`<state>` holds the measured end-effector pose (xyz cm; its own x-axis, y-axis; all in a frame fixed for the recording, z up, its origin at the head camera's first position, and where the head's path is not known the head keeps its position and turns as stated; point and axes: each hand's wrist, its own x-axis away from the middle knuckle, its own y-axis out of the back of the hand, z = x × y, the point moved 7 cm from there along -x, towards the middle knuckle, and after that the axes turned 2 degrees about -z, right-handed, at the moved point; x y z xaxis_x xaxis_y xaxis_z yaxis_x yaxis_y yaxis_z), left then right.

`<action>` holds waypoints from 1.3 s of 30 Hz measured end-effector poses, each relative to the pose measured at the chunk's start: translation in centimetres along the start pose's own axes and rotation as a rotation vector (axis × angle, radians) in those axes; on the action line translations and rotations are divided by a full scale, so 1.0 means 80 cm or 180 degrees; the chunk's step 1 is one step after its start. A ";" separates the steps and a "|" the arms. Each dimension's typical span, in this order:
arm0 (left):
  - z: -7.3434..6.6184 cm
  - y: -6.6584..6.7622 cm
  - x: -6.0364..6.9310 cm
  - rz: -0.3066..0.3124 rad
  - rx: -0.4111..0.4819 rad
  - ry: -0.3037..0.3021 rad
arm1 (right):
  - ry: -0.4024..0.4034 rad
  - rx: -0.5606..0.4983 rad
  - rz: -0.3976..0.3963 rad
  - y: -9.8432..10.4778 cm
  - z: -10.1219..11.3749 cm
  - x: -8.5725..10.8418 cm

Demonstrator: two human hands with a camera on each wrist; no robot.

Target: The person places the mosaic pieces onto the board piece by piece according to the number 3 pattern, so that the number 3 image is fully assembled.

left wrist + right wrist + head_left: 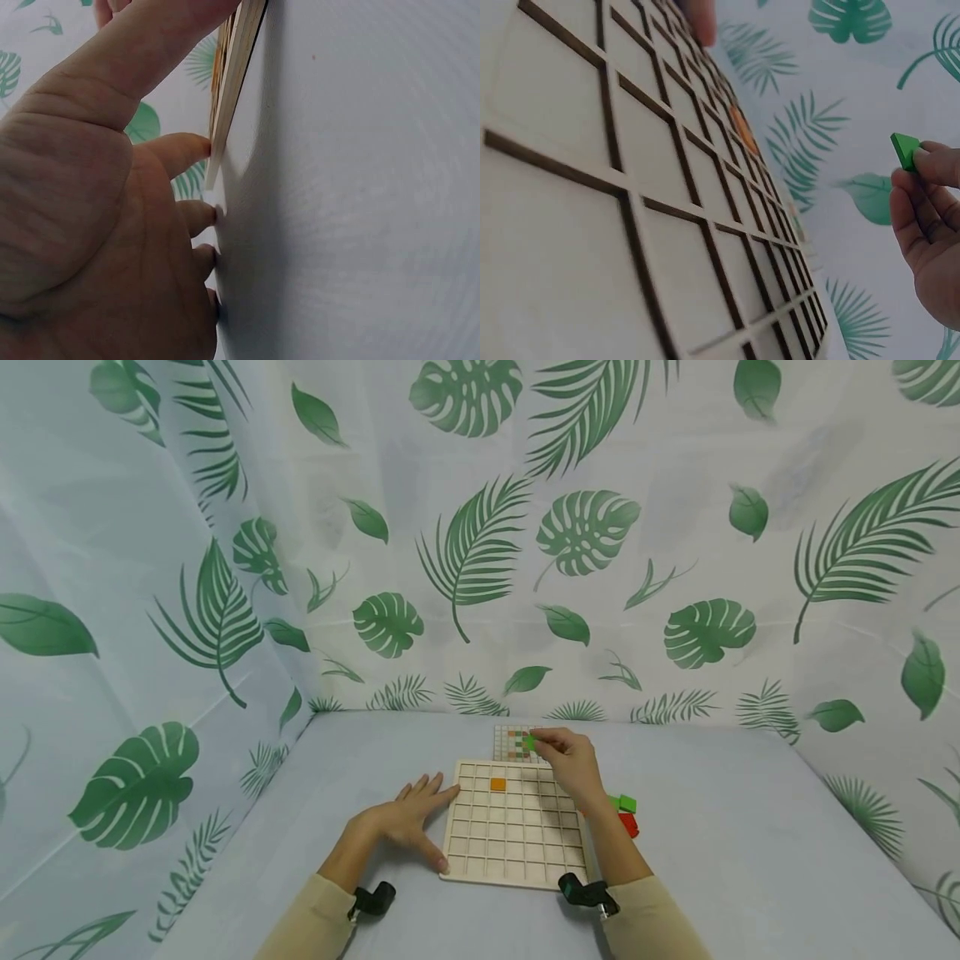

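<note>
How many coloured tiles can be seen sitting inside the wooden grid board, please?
1: an orange tile, left of the middle, near the far edge of the grid board. The right hand covers the far right corner, so others may be hidden.

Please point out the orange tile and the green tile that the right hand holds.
Orange tile (498,784): head view, middle of its top face.
Held green tile (906,151): right wrist view, middle of its visible part.
</note>
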<state>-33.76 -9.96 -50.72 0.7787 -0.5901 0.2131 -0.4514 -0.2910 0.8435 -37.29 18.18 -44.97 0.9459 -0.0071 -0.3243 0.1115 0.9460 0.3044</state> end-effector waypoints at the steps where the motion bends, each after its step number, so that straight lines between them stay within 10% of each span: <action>1: -0.001 0.000 0.000 -0.0001 0.0010 -0.0002 | -0.0036 -0.0005 0.0028 -0.005 -0.001 0.001; 39: -0.001 -0.001 0.001 -0.0014 -0.0017 0.0056 | -0.0179 0.0568 0.0585 -0.044 -0.030 0.019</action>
<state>-33.59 -9.95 -50.73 0.7881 -0.5756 0.2181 -0.4457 -0.2893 0.8471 -36.96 15.60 -48.69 0.9702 0.1370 -0.2001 -0.0167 0.8610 0.5083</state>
